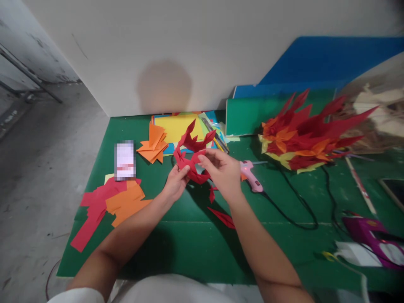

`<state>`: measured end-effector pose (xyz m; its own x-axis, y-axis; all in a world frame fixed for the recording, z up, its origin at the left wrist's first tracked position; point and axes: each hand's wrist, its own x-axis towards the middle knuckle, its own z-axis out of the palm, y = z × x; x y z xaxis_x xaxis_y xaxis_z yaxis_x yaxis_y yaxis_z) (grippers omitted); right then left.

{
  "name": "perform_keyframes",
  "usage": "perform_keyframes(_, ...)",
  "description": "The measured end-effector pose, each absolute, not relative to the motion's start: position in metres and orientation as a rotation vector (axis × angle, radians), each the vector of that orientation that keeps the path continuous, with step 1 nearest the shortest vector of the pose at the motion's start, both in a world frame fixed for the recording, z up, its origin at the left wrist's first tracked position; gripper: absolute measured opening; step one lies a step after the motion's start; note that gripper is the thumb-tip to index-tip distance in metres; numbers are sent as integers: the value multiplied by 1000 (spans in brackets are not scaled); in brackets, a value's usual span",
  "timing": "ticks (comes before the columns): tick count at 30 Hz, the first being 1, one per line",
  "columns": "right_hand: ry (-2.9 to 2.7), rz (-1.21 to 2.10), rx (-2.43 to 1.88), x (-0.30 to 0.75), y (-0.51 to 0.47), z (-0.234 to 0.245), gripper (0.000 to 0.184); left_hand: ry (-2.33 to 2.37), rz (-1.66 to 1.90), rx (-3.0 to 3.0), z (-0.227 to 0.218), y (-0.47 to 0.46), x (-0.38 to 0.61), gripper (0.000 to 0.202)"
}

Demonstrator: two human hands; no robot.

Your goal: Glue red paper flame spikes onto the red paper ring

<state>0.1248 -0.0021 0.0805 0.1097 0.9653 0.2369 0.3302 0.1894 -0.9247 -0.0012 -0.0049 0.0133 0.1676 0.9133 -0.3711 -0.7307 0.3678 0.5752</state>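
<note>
Over the middle of the green table, both hands grip a folded red paper piece (183, 158) with several pointed tips. My left hand (176, 181) pinches its lower left side, thumb on top. On its right side, my right hand (222, 168) has thumb and fingertips closed on the red paper. Just beyond the right hand lies a pink glue gun (251, 176) with a small red light lit and a black cord. Below the hands, a small red folded scrap (212, 194) and a pointed red paper piece (223, 218) rest on the table.
Orange folded papers (154, 145) and yellow sheets (179, 128) lie at the back. Red strips (97, 200) and orange strips (126, 200) sit left, beside a blurred phone-shaped object (125, 160). A red-orange paper flame arrangement (309, 139) stands right, with a purple device (369, 235) nearer.
</note>
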Motion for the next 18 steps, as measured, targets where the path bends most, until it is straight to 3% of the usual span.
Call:
perform_keyframes(7, -1742, 616, -1468, 121, 0, 76, 42, 740, 1197, 271, 13, -4, -1, 36)
perform_keyframes(18, -1713, 542, -1449, 113, -3, 73, 36, 730, 1174, 252, 15, -4, -2, 37)
